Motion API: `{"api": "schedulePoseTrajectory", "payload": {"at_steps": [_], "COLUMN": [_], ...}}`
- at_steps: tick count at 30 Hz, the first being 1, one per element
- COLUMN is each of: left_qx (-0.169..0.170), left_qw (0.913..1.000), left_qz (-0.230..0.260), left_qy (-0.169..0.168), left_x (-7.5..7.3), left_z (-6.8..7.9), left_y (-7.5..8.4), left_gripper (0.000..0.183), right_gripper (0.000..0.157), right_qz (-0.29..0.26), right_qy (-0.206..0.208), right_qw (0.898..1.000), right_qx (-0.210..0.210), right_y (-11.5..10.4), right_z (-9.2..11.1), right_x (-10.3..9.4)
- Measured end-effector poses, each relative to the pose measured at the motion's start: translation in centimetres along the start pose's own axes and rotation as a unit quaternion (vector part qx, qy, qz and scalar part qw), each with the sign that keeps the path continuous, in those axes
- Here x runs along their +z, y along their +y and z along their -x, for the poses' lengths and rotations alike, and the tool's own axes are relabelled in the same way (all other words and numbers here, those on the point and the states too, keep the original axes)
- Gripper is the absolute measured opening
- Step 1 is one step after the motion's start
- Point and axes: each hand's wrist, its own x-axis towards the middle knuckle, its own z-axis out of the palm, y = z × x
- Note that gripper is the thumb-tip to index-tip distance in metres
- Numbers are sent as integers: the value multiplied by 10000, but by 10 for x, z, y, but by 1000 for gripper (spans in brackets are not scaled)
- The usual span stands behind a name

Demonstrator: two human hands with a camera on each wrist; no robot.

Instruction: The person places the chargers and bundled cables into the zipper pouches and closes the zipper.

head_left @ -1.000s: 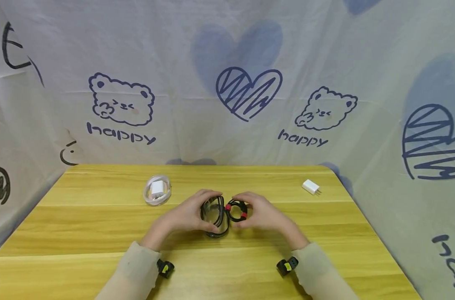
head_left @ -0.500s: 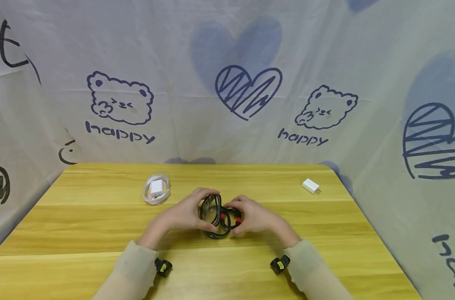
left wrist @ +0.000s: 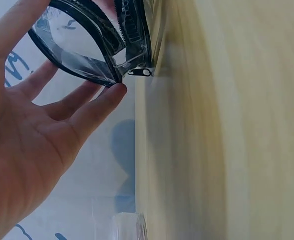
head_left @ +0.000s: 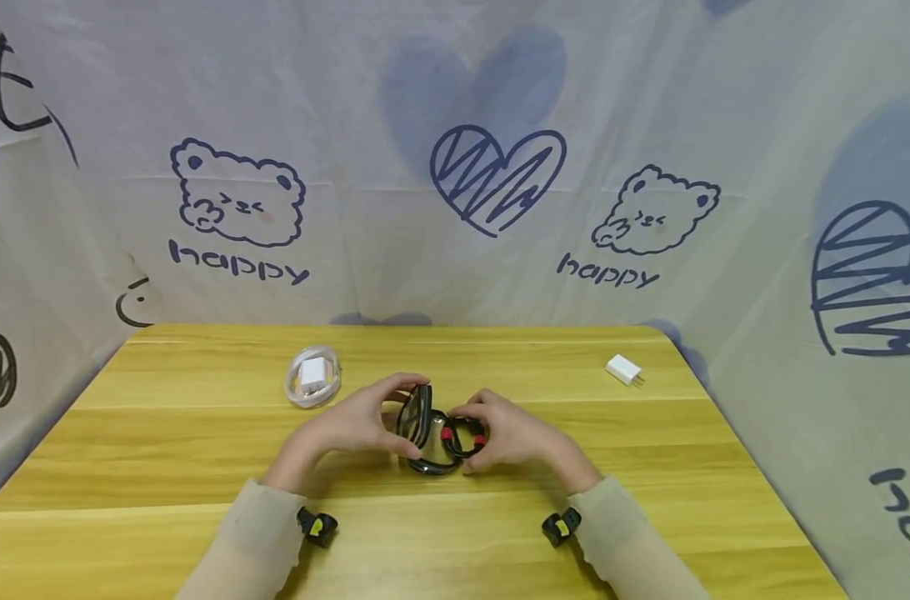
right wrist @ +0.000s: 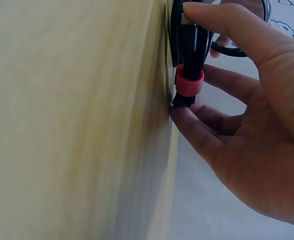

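Observation:
A clear pouch with black trim and a zipper point(left wrist: 77, 45) stands between the hands at the middle of the table. My left hand point(head_left: 353, 423) grips its raised side by the black edge, thumb and fingers on opposite ends; the zipper is undone. My right hand point(head_left: 513, 433) holds a coiled black cable point(right wrist: 189, 52) bound with red straps point(right wrist: 189, 84), pinched between thumb and fingers. In the head view the coil overlaps the pouch's right edge. Whether it lies inside the pouch or against its rim, I cannot tell.
At the back left of the wooden table point(head_left: 200, 467) lies a coiled white cable point(head_left: 296, 390) with a white charger plug point(head_left: 313, 372) on it. Another white charger plug point(head_left: 623, 369) lies at the back right. A printed cloth point(head_left: 372, 250) hangs behind the table.
My left hand has moved left, pulling the pouch's raised side outward so it gapes wider. My right hand has brought the cable coil leftward to the pouch.

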Motion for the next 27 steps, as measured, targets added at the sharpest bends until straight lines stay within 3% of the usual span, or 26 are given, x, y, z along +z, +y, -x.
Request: {"api": "schedulePoseTrajectory", "payload": {"at_steps": [11,20,27], "left_qx": [-19,50,47], "left_qw": [10000,9996,9999], "left_qz": [-58,-259,-137], "left_qy": [61,134,78], "left_x": [3,4,6], "left_z": [0,-1,-4], "left_y": [-2,-2,-1], "left_gripper": [99,99,96], "right_gripper": [84,77,73], "right_qz": [-2,-401,-536], "right_qy": [217,458,396], "right_qw": [9996,9971,9965], "right_qx": [-189,-450,-503], "right_y": [-2,-10,-14], "right_z": [1,-1,-3], "right_x": [1,0,3]}}
